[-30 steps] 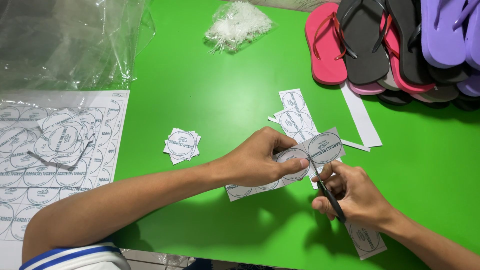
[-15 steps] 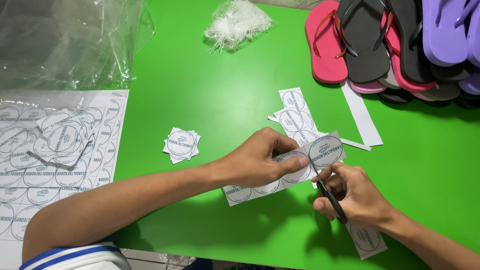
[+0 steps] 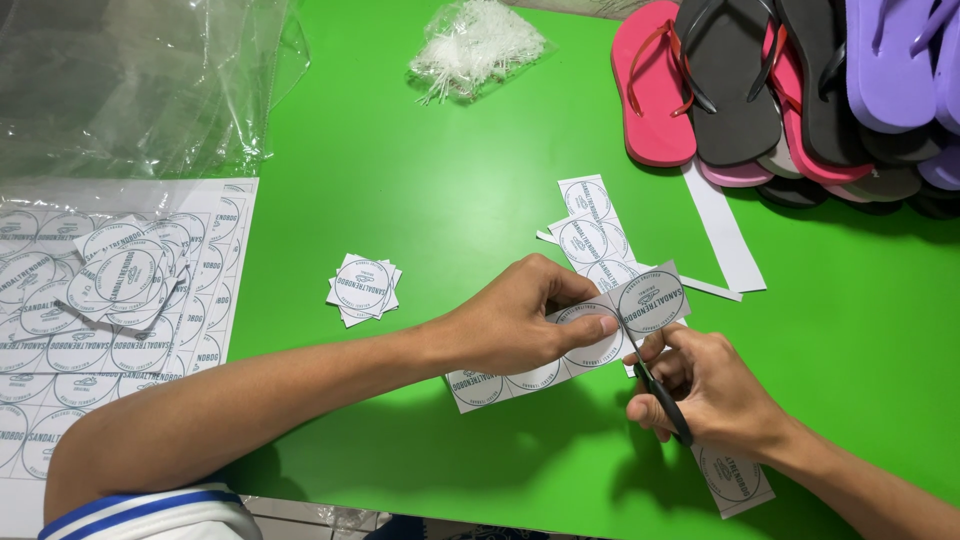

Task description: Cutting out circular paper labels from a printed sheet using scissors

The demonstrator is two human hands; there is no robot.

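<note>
Left hand (image 3: 520, 325) pinches a strip of printed round labels (image 3: 560, 355) at centre frame, thumb on top, fingers curled over the paper, strip lifted slightly off the green tabletop (image 3: 400, 180). Right hand (image 3: 705, 390) is closed around black-handled scissors (image 3: 655, 385), lower right of centre; blades point up-left into the strip, right at the line between two labels. I can't tell how far the blades are open, the hand covers most of them.

What I see around them:
- small stack of cut square labels (image 3: 363, 288), left of the left hand, apart from it
- another uncut label strip (image 3: 592, 235) just above the hands, with a plain white paper offcut (image 3: 722, 235) to its right
- one cut label piece (image 3: 735, 478) under the right wrist, lower right
- full label sheets (image 3: 60, 360) at left edge, loose cut labels (image 3: 125, 275) piled on top
- clear plastic bags (image 3: 130, 80) upper left
- bag of white plastic fasteners (image 3: 478, 45) top centre
- pile of flip-flops (image 3: 790, 90) upper right: pink, black, purple

Left forearm crosses the frame from lower left; a white sleeve with blue stripes (image 3: 150, 512) shows at the bottom edge.
</note>
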